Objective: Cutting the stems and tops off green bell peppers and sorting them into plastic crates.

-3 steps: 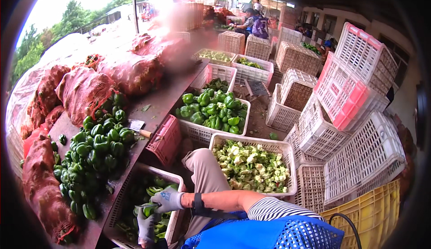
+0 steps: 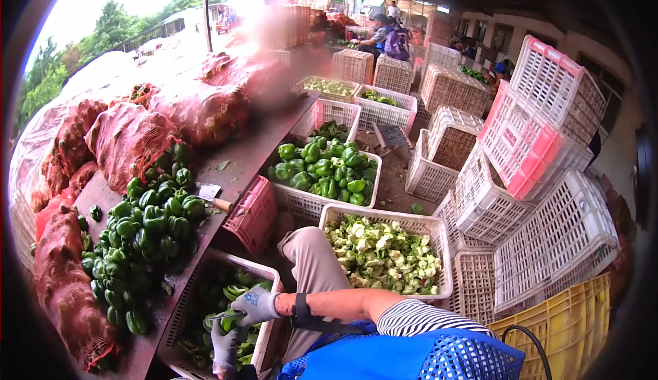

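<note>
Both my hands wear grey gloves and meet low at the left, above a white crate [image 2: 275, 285] with cut green pepper pieces in it. My left hand [image 2: 224, 347] is closed around a green bell pepper [image 2: 230, 322]. Against that pepper, from above and the right, presses my right hand [image 2: 256, 304], its fingers curled. A thin pale line crosses the pepper at the right fingertips; whether it is a blade or a cut edge, I cannot tell. Whole green peppers [image 2: 147, 222] lie heaped on the table [image 2: 226, 157] to my left.
A knife [image 2: 211, 194] with a wooden handle lies at the table's edge. Red mesh sacks [image 2: 130, 140] line its far side. Ahead stand a crate of green peppers [image 2: 327, 171] and a crate of pale pepper cores [image 2: 384, 253]. Stacked crates [image 2: 541, 140] rise at the right; people [image 2: 387, 37] sit farther off.
The pepper has turned slightly between my hands, and a thin pale line now shows across it. My left hand has shifted up a little; my right hand stays nearly in place.
</note>
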A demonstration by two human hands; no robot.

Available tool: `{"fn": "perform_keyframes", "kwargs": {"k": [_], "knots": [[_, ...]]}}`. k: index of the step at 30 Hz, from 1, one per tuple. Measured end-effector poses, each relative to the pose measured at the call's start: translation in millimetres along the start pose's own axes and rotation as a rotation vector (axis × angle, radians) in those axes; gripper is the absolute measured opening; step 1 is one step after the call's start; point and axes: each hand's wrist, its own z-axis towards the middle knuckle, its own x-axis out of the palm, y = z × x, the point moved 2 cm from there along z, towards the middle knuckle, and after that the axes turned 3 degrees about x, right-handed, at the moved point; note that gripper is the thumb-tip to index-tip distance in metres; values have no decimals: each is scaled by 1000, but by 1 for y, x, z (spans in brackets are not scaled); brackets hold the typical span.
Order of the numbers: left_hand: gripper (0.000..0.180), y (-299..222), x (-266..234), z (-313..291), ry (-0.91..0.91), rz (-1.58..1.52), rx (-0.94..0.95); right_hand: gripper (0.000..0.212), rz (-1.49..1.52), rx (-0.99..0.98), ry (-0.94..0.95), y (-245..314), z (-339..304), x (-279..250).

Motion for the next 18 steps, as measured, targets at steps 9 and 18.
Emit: {"fn": "perform_keyframes", "kwargs": {"k": [9,18], "knots": [[48,-29,5,-13,-4,27,-61,34,264,26,-26,-2,0,20],[45,1,15,-16,90,-12,313,26,876,209,173,-2,-10,12]]}}
